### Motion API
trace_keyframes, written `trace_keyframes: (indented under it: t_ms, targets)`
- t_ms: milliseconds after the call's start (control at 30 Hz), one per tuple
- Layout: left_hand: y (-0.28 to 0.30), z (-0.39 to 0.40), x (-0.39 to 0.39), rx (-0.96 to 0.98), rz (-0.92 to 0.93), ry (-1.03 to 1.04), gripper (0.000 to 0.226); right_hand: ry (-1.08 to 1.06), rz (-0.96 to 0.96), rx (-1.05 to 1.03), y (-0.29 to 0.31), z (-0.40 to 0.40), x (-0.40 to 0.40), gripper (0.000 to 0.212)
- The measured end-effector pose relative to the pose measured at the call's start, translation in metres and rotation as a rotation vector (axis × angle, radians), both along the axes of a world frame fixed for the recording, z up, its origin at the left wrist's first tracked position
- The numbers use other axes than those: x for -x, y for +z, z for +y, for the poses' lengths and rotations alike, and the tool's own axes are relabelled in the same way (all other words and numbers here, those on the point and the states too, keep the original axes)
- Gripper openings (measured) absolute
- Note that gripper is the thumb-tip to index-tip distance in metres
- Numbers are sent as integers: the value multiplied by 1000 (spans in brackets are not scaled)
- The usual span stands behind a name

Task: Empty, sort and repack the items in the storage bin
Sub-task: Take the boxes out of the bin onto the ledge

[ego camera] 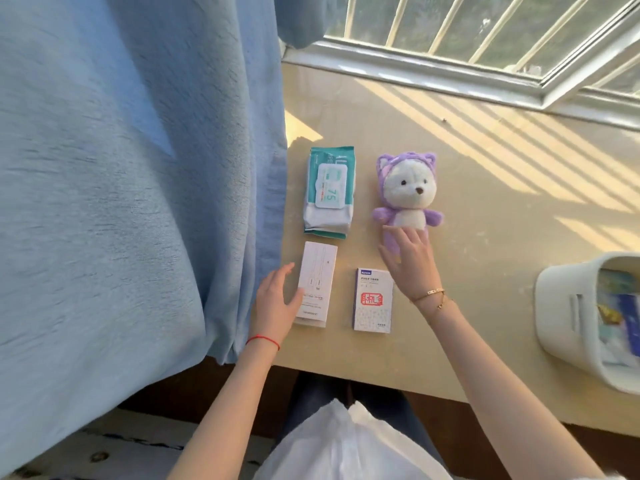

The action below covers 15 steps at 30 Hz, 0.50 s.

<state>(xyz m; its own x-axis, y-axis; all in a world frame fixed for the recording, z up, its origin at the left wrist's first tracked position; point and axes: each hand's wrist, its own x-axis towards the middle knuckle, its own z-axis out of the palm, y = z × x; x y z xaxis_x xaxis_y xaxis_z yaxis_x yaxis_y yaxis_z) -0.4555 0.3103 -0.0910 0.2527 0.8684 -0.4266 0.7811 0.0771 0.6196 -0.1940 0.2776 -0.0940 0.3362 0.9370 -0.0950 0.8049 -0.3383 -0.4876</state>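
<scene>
Because the plush toy [407,194] lies just beyond the fingertips of the right hand [410,263], that hand is the nearer; its fingers are spread and straight, touching the toy's lower body. The toy's long axis runs away from the fingers. It is purple with a white face. The left hand [278,301] rests relaxed against the white box [317,284].
</scene>
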Motion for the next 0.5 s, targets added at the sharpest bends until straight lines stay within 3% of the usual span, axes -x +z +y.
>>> trace_keyframes:
  t_ms: [300,500]
  targets:
    - [80,-20,-10,-325,65,-314,39,-88,-94,-80,75,-122,-10,33]
    - [117,-50,-28,-436,39,-372,37,-175,-122,-114,111,-188,-18,32]
